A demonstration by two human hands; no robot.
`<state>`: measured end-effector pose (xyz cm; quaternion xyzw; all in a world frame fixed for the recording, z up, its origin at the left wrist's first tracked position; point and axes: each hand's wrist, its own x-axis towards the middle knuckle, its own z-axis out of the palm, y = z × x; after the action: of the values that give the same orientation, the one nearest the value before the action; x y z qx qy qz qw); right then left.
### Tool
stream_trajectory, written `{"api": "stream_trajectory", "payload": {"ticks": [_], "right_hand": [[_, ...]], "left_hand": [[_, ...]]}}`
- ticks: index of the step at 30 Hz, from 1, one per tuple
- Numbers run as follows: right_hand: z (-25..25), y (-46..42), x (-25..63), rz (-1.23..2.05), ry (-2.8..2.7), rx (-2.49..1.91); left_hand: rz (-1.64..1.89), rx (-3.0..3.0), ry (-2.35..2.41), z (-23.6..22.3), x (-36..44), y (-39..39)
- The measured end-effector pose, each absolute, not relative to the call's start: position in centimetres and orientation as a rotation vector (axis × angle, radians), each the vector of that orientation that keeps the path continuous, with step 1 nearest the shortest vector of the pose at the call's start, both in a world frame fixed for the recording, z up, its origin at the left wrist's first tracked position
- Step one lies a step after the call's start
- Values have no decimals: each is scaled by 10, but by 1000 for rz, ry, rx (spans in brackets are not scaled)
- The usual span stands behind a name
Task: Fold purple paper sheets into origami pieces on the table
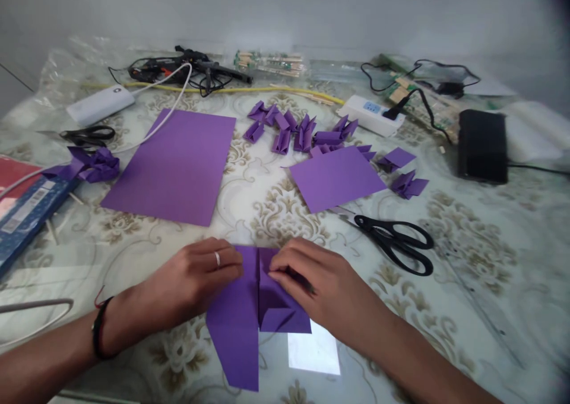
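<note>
A partly folded sheet of purple paper (238,324) lies at the front of the table, creased down its middle, with a long flap reaching toward me. My left hand (207,273), with a ring and a dark wrist band, has its curled fingers gripping the paper's upper left side. On the right half, my right hand (312,273) pinches a raised flap between thumb and fingers; its fingertips partly hide the fold. A flat purple piece (336,178) lies beyond the right hand, its corner close to black-handled scissors (394,240). A larger purple sheet (178,166) rests beyond the left hand.
Several folded purple pieces (303,132) sit at the back middle. At left are a crumpled purple piece (95,165), other scissors (89,135), a white power bank (101,104) and a blue box (33,217). A power strip (371,114) and black box (483,145) stand at right.
</note>
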<state>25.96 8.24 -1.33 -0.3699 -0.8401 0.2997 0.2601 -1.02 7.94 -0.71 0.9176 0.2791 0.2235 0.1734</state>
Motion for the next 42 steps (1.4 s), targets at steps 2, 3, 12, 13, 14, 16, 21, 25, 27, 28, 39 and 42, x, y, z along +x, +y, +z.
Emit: {"api": "stream_trajectory", "payload": {"ticks": [2, 3, 12, 13, 14, 16, 21, 25, 27, 28, 39, 42], "right_hand": [[-12, 75, 265, 840, -2314, -989], [-11, 70, 268, 832, -2328, -1002], [-12, 20, 282, 457, -2333, -987], [-13, 20, 282, 427, -2350, -969], [-14, 21, 281, 414, -2375, -962], [-18, 26, 278, 421, -2415, -955], [-27, 33, 275, 344, -2414, -919], [-19, 28, 272, 485, -2410, -946], [-12, 24, 269, 577, -2402, -971], [-10, 22, 267, 602, -2396, -984], [-21, 22, 239, 713, -2110, -1116], [-25, 24, 234, 699, -2065, -1161]], "left_hand": [[533, 2653, 702, 4, -18, 76], [496, 2654, 706, 9, -23, 73], [319, 2715, 639, 2, -43, 38], [328, 2733, 641, -1, -42, 38], [337, 2753, 644, -3, -41, 38], [373, 2792, 638, -4, -40, 39], [515, 2752, 660, -6, -36, 33], [555, 2669, 756, -8, -29, 25], [546, 2605, 786, -7, -27, 23], [541, 2567, 798, -6, -26, 23], [587, 2239, 1075, -6, -14, 29], [589, 2180, 1155, -10, -13, 27]]}}
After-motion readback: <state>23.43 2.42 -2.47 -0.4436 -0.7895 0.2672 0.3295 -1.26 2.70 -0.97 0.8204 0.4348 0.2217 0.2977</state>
